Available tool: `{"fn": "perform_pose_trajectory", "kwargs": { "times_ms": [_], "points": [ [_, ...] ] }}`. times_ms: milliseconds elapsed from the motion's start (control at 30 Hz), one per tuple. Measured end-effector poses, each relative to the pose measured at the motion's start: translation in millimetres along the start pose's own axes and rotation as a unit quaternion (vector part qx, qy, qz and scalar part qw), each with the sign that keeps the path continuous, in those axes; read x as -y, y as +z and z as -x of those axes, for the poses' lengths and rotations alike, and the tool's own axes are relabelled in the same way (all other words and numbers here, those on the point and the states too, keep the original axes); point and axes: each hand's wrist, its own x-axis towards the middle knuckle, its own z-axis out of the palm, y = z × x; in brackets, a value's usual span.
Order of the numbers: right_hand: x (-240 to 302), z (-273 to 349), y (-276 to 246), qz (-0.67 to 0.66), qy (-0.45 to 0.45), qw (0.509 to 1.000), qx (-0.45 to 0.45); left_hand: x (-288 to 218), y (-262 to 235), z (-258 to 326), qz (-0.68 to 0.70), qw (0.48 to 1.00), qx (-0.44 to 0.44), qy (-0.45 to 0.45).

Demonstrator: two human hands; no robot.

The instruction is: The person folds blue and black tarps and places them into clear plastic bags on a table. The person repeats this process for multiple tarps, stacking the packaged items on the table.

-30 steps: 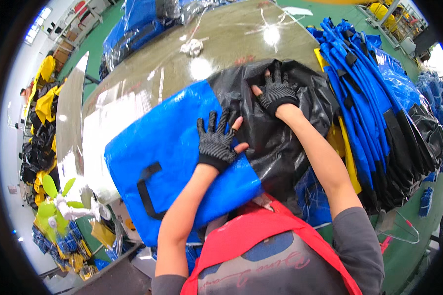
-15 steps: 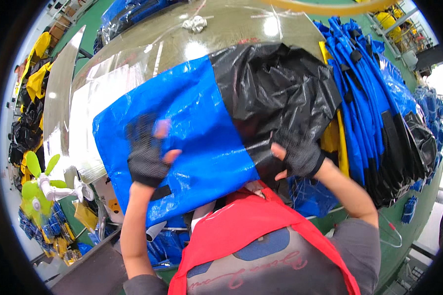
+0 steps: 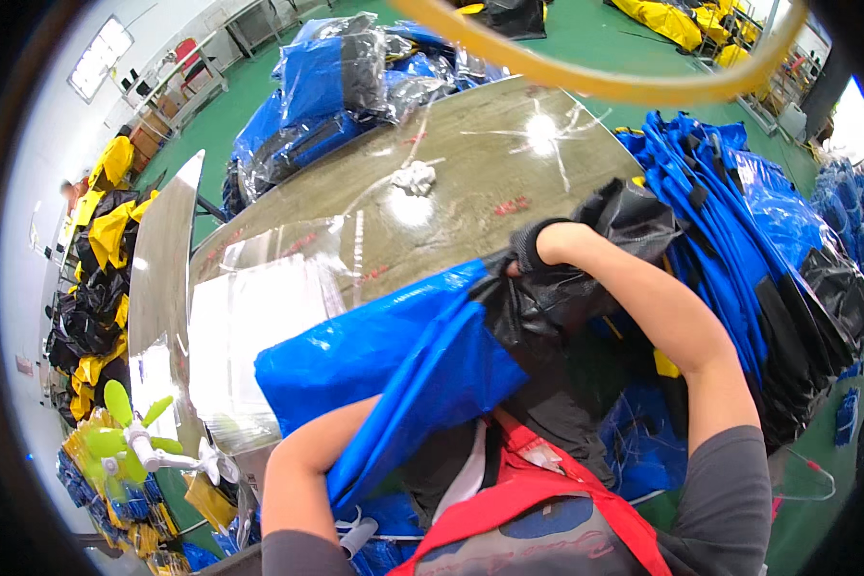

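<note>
Bright glare spots the tabletop [image 3: 470, 206]; outer edges curve into black.

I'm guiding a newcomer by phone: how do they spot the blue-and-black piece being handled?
Find the big glossy brown table, then look at its near side. There a shiny blue-and-black piece, blue on the left and black on the right, lies bunched and folded. Unlike the similar blue-and-black pile to its right, its black part is gripped by a gloved right hand.

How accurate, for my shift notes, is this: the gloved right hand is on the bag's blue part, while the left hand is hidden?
Not quite: the head view shows the gloved right hand on the black part of the bag, not the blue part; the left hand is hidden, as you say.
</note>
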Motion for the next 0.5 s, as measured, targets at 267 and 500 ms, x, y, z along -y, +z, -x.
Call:
{"fn": "perform_pose_trajectory", "kwargs": {
  "times_ms": [267,500],
  "points": [
    [-70.6,-39.0,38.2,-0.082,0.014,0.996,0.013,-81.3,-45.6,264.4,0.077,0.886,0.012,-0.457],
    [-59.0,-40.4,30.8,-0.042,0.019,0.999,-0.02,-179.7,144.1,344.9,0.362,0.463,-0.616,-0.525]
  ]
}}
